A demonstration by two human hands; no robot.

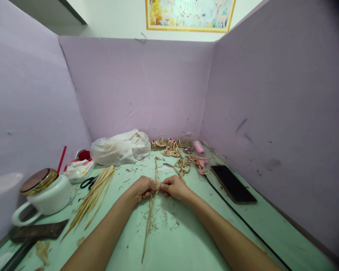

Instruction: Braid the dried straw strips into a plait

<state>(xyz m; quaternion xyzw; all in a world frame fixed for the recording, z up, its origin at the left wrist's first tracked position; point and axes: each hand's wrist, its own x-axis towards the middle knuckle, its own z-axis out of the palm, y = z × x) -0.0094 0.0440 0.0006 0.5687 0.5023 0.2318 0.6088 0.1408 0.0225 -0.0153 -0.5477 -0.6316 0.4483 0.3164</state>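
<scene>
My left hand (145, 187) and my right hand (174, 186) meet at the middle of the green table, both pinched on a braided straw cord (157, 169). Its plaited length runs away from me, above the fingertips. Below them, loose straw strands (148, 229) trail toward me on the tabletop. The fingers cover the spot where the strands cross. To the left lies a fanned bundle of dry straw strips (94, 194). Beyond my right hand sits a tangle of finished straw braid (182, 167).
At left are a white enamel mug (53, 195) with a lid, a hatchet-like tool (39, 231) and black scissors (88, 182). A white plastic bag (122, 146) and beaded straw pieces (171, 146) lie at the back. On the right are a pink glue gun (202, 165), its black cable and a phone (234, 184).
</scene>
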